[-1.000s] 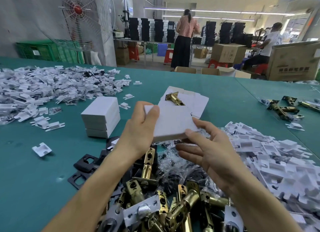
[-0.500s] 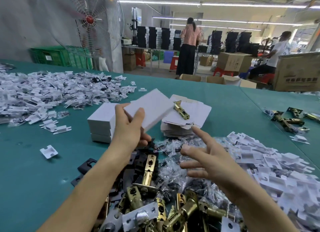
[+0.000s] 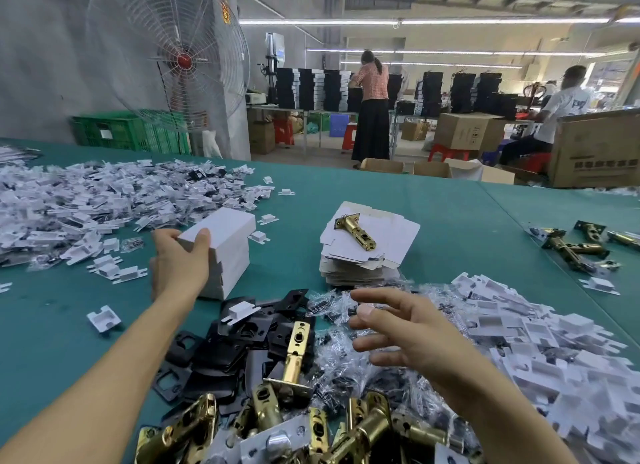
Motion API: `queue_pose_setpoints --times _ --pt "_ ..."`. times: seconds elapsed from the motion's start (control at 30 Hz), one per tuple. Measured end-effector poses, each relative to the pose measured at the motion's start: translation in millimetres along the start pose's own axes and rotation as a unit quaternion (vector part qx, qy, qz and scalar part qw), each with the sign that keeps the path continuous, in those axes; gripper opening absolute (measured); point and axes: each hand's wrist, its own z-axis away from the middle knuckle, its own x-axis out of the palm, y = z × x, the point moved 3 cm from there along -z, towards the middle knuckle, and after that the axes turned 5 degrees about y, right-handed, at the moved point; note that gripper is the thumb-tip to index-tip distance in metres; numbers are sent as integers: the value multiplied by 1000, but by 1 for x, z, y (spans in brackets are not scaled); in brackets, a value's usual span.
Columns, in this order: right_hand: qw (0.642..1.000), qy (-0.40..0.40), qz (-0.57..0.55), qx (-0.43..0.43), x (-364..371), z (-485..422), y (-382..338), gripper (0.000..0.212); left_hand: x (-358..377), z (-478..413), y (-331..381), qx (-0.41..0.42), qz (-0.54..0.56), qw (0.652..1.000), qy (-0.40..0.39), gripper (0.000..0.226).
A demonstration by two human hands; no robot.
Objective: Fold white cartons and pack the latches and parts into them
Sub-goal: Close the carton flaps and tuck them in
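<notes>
Moved: left hand (image 3: 179, 265) has set the white carton (image 3: 221, 229) onto the stack of closed cartons (image 3: 231, 273) and grips its near end.
Right hand (image 3: 398, 328): fingers spread wide, holding nothing, above crinkly clear bags (image 3: 343, 363).
Flat cartons (image 3: 363, 261): one pile, with one brass latch (image 3: 355, 234) lying on top.
Near edge: shiny brass heap (image 3: 268, 413), flat black plates (image 3: 239, 349), all on green table (image 3: 62, 325).

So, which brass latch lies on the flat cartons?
The single latch resting atop the flat carton stack; the others lie in the near pile or at far right.
</notes>
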Motion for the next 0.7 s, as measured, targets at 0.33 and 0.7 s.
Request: queue_pose_setpoints --times 0.33,0.7 --pt "1000 -5 4 2 1 -3 5 21 2 3 -6 133 -26 989 -62 96" --pt "1000 -7 -5 9 2 -3 4 20 5 -1 -8 131 -32 990 48 75"
